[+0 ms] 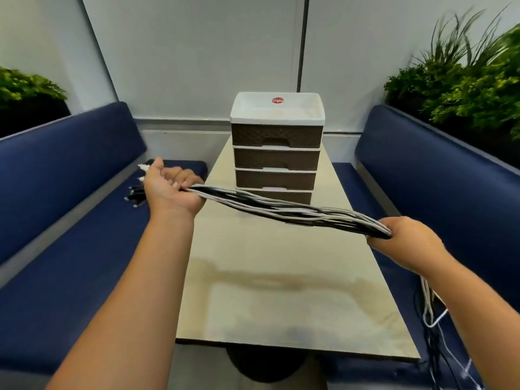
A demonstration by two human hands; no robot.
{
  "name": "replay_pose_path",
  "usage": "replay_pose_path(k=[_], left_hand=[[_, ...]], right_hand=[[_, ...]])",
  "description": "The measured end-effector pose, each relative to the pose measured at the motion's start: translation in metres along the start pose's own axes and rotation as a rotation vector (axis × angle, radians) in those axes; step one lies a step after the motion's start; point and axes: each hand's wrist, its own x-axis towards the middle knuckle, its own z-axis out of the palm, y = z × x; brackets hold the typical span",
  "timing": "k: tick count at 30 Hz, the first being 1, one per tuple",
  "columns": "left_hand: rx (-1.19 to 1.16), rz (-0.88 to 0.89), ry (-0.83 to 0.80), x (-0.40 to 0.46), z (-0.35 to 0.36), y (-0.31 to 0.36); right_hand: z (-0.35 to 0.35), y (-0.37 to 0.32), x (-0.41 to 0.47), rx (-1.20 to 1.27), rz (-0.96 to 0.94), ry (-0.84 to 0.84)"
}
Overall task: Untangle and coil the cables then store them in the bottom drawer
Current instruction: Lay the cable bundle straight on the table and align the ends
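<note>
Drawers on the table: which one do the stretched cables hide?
The bottom drawer; the cables cross its front, while the three above show fully.

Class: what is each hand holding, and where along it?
Both grip one bundle of black and white cables: left hand near the plug ends, right hand farther along.

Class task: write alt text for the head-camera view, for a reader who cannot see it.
Two bare hands, left hand and right hand, stretch a bundle of black and white cables above a beige table. Behind it stands a brown four-drawer organizer, all drawers closed, between blue benches.
</note>
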Motion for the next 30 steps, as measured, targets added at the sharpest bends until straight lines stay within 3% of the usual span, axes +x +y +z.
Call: replay_pose_path(k=[11,14,20,25,28,30], left_hand=[[0.209,0.096,0.427,0.067,-0.171,0.035],[0.418,0.084,0.584,0.083,-0.206,0.058],[0.721,-0.114,0.776,0.103,-0.265,0.097],[0.849,-0.466,0.674,0.101,-0.297,0.125],[1.196,-0.705,0.645,0.088,-0.291,0.145],[1.623,-0.549,0.761,0.086,-0.284,0.15]], right_hand=[[0.146,-0.055,0.057,-0.187,0.01,-0.128],[0.18,-0.075,0.065,-0.206,-0.013,-0.161],[0.226,-0.104,0.067,-0.211,-0.049,-0.198],[0.243,-0.12,0.073,-0.193,-0.045,-0.146],[0.247,-0.122,0.074,-0.21,-0.033,-0.16],[0.249,-0.122,0.074,-0.209,-0.034,-0.158]])
